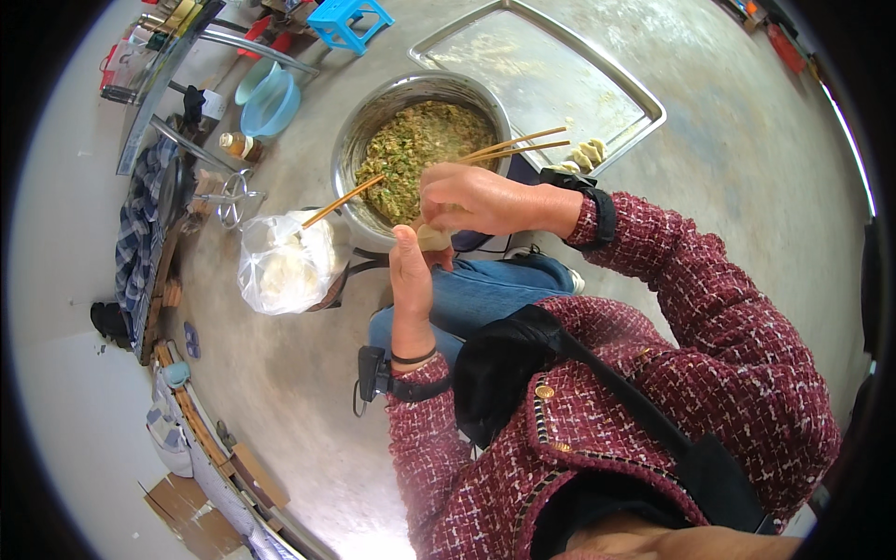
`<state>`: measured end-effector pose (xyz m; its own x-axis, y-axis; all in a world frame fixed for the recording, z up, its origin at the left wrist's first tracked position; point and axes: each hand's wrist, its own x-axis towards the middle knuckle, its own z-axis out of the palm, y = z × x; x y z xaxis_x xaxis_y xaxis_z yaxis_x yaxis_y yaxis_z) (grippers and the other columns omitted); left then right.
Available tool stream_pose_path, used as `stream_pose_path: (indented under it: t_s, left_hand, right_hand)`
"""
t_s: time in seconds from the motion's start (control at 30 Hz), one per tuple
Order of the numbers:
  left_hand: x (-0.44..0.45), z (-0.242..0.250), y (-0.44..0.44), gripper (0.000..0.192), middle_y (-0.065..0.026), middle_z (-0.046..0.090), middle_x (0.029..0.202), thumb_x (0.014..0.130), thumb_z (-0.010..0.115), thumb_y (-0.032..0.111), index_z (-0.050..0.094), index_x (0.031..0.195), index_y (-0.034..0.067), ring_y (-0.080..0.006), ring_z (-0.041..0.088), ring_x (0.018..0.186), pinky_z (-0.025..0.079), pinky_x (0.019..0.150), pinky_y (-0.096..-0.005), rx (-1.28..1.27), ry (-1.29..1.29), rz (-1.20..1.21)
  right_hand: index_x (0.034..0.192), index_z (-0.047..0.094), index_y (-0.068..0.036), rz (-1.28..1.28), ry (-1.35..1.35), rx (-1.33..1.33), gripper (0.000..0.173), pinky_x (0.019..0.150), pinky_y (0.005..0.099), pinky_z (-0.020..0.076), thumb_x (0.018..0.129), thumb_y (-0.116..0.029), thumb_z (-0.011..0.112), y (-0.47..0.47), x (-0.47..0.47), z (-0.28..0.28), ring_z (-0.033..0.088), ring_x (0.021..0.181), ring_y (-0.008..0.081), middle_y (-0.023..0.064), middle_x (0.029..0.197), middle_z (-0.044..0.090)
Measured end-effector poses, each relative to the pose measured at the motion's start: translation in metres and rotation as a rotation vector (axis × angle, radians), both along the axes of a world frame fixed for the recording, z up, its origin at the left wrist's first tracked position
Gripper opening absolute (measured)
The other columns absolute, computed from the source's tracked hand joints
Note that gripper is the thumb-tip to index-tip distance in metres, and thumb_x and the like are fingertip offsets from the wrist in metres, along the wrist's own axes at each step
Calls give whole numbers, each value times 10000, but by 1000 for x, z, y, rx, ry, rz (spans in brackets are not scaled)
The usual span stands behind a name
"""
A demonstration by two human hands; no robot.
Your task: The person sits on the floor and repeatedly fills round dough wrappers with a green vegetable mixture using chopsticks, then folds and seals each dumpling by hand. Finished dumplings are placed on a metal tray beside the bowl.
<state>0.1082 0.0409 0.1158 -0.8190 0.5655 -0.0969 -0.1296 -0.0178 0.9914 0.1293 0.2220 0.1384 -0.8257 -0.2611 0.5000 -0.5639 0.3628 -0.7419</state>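
My left hand (411,273) holds a dumpling wrapper (434,239) close to the near rim of a steel bowl. My right hand (476,199) pinches the wrapper's upper side from the right, its fingertips partly hidden. The steel bowl (341,150) contains a green and brown minced filling (420,140). A pair of wooden chopsticks (521,145) leans over the bowl's right rim, and another wooden chopstick (343,201) crosses its left rim. Left of the bowl is a clear plastic bag (287,269) with pale wrappers or dough inside. Several folded dumplings (586,155) sit at a corner of the metal tray (647,112).
A blue plastic stool (350,22) stands beyond the bowl. Blue basins (271,105) and a jar with an orange-brown content (240,145) are on the floor at the left, near a metal-legged table (150,91). Cardboard (192,514) lies at the lower left.
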Motion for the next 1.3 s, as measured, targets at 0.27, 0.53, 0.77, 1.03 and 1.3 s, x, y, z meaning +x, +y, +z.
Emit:
stream_pose_path:
  t_s: [0.27,0.53,0.77,1.03,1.3]
  left_hand:
    - [-3,-1,4,764,-6,496,614,911,225,646,598,1001,-14,-91,453,528,352,501,-218,-158,93,5]
    - [-4,-11,6,723,-34,574,717,960,181,554,530,1213,-27,-96,496,599,404,564,-204,-130,49,35]
    - [-10,-20,-5,805,-42,544,690,894,257,657,528,1163,-53,-88,491,586,418,536,-190,-49,-36,106]
    - [-11,-18,-9,747,-41,554,679,937,248,590,531,1148,-68,-87,486,563,402,545,-185,-105,-54,153]
    - [-19,-20,-19,674,-35,559,686,960,274,532,530,1147,-62,-83,487,570,407,538,-183,-116,-57,176]
  right_hand:
    - [830,561,9,8,-116,-83,104,687,385,455,783,-77,597,0,3,-10,574,779,314,148,814,569]
    - [824,569,-17,-260,12,-172,47,687,341,455,801,-51,594,44,21,-31,562,784,270,112,804,557]
    - [866,603,7,-1083,-152,-86,67,635,246,469,838,-54,600,197,72,-115,569,706,120,64,759,599]
    - [735,637,-124,-1347,-371,471,81,658,421,467,761,-166,574,250,94,-218,596,756,308,89,757,621]
    - [803,678,-187,-1281,-590,581,115,808,428,335,747,-183,577,245,100,-218,583,904,267,54,858,668]
